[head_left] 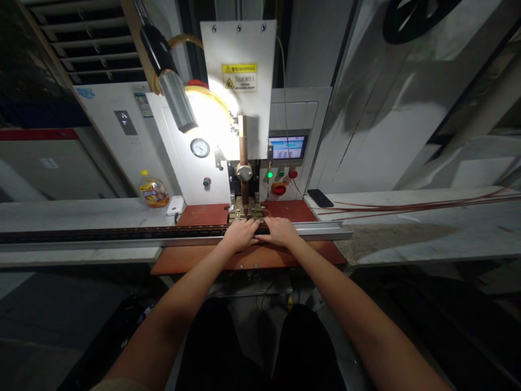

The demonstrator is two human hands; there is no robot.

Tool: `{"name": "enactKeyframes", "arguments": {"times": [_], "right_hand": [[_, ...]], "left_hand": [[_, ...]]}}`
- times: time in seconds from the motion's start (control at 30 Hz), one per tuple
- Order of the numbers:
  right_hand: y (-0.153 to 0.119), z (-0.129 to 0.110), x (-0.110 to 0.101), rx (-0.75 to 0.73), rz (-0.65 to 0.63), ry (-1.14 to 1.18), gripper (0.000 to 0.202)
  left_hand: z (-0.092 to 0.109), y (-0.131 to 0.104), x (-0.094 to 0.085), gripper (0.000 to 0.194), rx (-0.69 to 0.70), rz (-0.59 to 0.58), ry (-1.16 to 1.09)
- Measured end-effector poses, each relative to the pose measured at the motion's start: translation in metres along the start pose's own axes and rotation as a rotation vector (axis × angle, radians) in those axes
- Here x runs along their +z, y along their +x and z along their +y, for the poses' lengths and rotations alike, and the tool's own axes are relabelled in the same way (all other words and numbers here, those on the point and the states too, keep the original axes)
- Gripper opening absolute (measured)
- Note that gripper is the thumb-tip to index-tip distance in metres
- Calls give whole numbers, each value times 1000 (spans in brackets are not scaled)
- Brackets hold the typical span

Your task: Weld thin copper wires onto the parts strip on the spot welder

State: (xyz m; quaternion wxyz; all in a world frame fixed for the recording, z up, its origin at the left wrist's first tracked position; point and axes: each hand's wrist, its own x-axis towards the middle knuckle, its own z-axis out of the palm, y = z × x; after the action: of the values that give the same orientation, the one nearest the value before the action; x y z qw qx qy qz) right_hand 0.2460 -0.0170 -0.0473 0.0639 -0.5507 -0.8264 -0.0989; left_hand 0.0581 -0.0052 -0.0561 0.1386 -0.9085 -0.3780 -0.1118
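Observation:
My left hand (241,234) and my right hand (280,232) meet at the front of the machine's small metal fixture (236,213), thumbs almost touching. Both have their fingers bent and pressed together at a silvery metal rail (321,232). What they pinch is hidden under the fingertips. Just above the left fingertips, a copper-coloured vertical electrode rod (245,191) points down into the fixture. A long dark strip with thin reddish-brown edges (122,234) lies along the rail and runs up to my left hand.
A lit work lamp (177,100) hangs at upper left. The white machine carries a pressure gauge (199,147), a screen (287,147) and a red knob (279,188). A bottle (154,191) stands left; a phone (320,198) and reddish-brown rods (407,206) lie right.

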Motion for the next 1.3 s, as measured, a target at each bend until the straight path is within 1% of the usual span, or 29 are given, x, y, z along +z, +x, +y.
{"name": "enactKeyframes", "arguments": {"times": [0.1, 0.2, 0.27, 0.4, 0.5, 0.6, 0.7, 0.83, 0.93, 1.03, 1.13, 1.3], "right_hand": [[0, -1, 0, 10, -5, 4, 70], [-1, 0, 1, 0, 34, 18, 68], [-4, 3, 2, -14, 55, 34, 65], [-15, 18, 2, -7, 63, 70, 67], [-24, 32, 2, 7, 44, 66, 65], [-27, 36, 1, 18, 34, 69, 67], [-22, 29, -2, 22, 29, 84, 72], [-12, 10, -4, 11, 19, 92, 76], [-6, -5, -2, -14, 33, 68, 73], [-1, -15, 2, -31, 45, 25, 69], [1, -19, 5, -28, 30, -1, 68], [2, -18, 5, -31, 14, -11, 68]], "left_hand": [[1, 0, 0, 58, -7, 0, 9], [1, 1, 1, 55, -15, -6, 25], [0, 1, 1, 56, -17, -6, 30], [-5, -2, 1, 69, -6, -2, 19], [-11, -7, 1, 72, 3, -9, 19], [-19, -13, -1, 72, 16, -19, 30], [-26, -20, -4, 72, 15, -24, 43], [-37, -32, -11, 70, -2, -41, 43], [-45, -42, -14, 68, -14, -53, 37], [-48, -49, -14, 66, -36, -31, 44], [-47, -51, -13, 66, -46, -16, 56], [-45, -50, -15, 71, -62, -30, 54]]}}
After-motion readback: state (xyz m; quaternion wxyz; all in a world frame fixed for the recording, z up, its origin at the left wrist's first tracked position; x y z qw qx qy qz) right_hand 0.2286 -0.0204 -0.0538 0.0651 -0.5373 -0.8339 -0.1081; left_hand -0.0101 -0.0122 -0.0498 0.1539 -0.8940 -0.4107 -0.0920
